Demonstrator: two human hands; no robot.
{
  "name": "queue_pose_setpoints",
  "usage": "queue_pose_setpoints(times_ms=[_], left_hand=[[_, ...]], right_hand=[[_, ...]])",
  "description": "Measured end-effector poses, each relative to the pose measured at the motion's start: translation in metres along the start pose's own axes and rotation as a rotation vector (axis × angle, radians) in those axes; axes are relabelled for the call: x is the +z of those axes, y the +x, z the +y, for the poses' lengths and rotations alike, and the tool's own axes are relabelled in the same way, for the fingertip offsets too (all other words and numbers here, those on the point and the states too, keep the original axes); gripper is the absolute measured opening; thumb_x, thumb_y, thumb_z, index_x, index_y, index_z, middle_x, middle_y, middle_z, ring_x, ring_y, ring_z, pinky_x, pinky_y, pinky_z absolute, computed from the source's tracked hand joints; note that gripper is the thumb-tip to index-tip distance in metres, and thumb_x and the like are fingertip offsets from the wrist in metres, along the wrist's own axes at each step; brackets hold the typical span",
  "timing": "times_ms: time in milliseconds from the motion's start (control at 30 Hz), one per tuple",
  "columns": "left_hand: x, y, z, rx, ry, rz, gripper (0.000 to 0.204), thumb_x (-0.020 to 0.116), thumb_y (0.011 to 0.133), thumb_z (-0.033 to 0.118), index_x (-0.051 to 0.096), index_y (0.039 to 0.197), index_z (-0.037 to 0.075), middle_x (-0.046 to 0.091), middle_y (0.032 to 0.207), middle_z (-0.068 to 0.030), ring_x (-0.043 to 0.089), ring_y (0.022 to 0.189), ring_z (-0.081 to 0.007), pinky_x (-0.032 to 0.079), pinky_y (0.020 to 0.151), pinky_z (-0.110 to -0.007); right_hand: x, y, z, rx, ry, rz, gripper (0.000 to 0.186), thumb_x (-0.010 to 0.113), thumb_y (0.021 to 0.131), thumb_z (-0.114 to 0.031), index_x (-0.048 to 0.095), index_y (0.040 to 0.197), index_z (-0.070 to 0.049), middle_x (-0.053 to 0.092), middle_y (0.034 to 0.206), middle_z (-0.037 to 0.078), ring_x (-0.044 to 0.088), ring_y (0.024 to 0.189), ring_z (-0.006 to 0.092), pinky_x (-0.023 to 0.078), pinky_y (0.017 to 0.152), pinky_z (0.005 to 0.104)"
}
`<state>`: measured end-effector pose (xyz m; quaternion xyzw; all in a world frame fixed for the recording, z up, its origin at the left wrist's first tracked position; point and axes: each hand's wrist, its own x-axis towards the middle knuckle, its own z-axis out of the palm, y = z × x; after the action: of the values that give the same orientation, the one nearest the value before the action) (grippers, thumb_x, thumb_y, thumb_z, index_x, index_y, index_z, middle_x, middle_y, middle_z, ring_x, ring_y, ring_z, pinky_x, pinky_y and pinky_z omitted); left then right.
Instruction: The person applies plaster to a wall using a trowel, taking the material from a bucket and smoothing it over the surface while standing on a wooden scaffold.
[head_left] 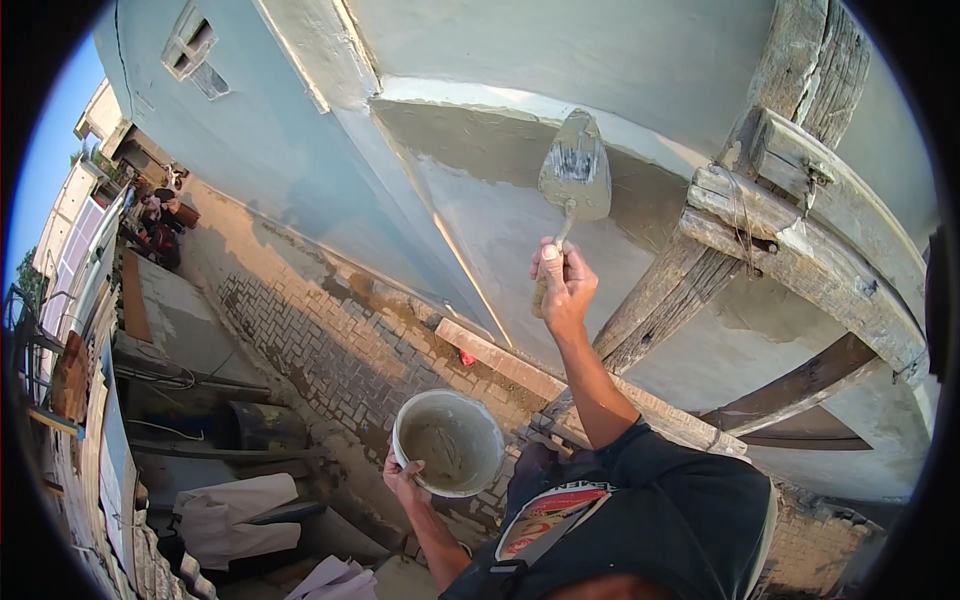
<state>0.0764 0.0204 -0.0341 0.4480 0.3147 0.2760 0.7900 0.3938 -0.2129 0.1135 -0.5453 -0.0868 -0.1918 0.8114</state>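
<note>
My right hand (565, 285) is wrapped round the handle of a mortar-smeared trowel (577, 172), its blade raised in front of the wall. Whether the blade touches the wall, I cannot tell. Beyond it, a darker band of fresh mortar (450, 135) runs beneath a pale ledge (480, 95). Down by my left side, my left hand (405, 478) grips the rim of a round grey bucket (397, 430), thumb inside. Some grey mortar (447, 452) coats the bucket's bottom.
Weathered scaffold timbers (800, 245), tied with wire, cross close on my right. Far below lies a paved alley (300, 340). Left of it are roof edges and hanging pale clothes (235, 515). People (160, 210) and a motorbike are in the distance.
</note>
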Motion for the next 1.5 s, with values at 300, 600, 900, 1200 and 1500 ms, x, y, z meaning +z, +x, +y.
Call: queue_pose_setpoints(times_ms=[300,600,900,1200,1500], left_hand=[[-0.003,0.005,-0.009,0.040,0.095,0.046,0.044,0.060,0.049,-0.006,0.064,0.093,-0.002,0.069,0.092,-0.0100,0.066,0.077,-0.0206,0.056,0.077,-0.032],[0.013,0.001,-0.003,0.009,0.043,-0.006,0.045,0.058,0.050,-0.008,0.064,0.095,-0.003,0.070,0.094,-0.0106,0.067,0.080,-0.0212,0.056,0.078,-0.033],[0.004,0.009,-0.010,0.003,0.108,-0.027,0.048,0.060,0.049,-0.009,0.066,0.097,-0.005,0.068,0.105,-0.0106,0.066,0.088,-0.0201,0.053,0.083,-0.032],[0.020,-0.007,-0.001,0.027,0.042,-0.027,0.046,0.059,0.051,-0.008,0.064,0.097,-0.006,0.069,0.100,-0.0122,0.067,0.084,-0.0213,0.056,0.081,-0.035],[0.018,-0.011,0.007,0.028,0.071,-0.019,0.044,0.062,0.050,-0.008,0.063,0.094,-0.003,0.069,0.092,-0.0108,0.067,0.078,-0.0209,0.056,0.079,-0.034]], right_hand=[[0.083,0.010,-0.040,0.368,0.210,-0.190,0.029,0.067,0.094,-0.016,0.062,0.111,0.007,0.062,0.082,0.006,0.059,0.058,0.0113,0.049,0.047,0.0272],[0.055,-0.014,-0.085,0.418,0.511,0.104,0.022,0.064,0.093,-0.012,0.061,0.108,0.004,0.062,0.083,0.010,0.059,0.057,0.0150,0.049,0.044,0.0285],[0.065,-0.017,-0.069,0.430,0.346,-0.127,0.026,0.067,0.093,-0.013,0.061,0.112,0.005,0.061,0.081,0.007,0.058,0.056,0.0123,0.048,0.045,0.0264],[0.097,0.051,0.064,0.096,-0.509,-0.353,0.047,0.069,0.086,-0.025,0.061,0.119,0.009,0.070,0.098,0.023,0.068,0.088,0.0315,0.050,0.083,0.0403],[0.026,0.055,0.079,0.157,-0.069,-0.074,0.035,0.068,0.091,-0.019,0.063,0.112,0.008,0.064,0.083,0.010,0.061,0.079,0.0165,0.050,0.071,0.0316]])
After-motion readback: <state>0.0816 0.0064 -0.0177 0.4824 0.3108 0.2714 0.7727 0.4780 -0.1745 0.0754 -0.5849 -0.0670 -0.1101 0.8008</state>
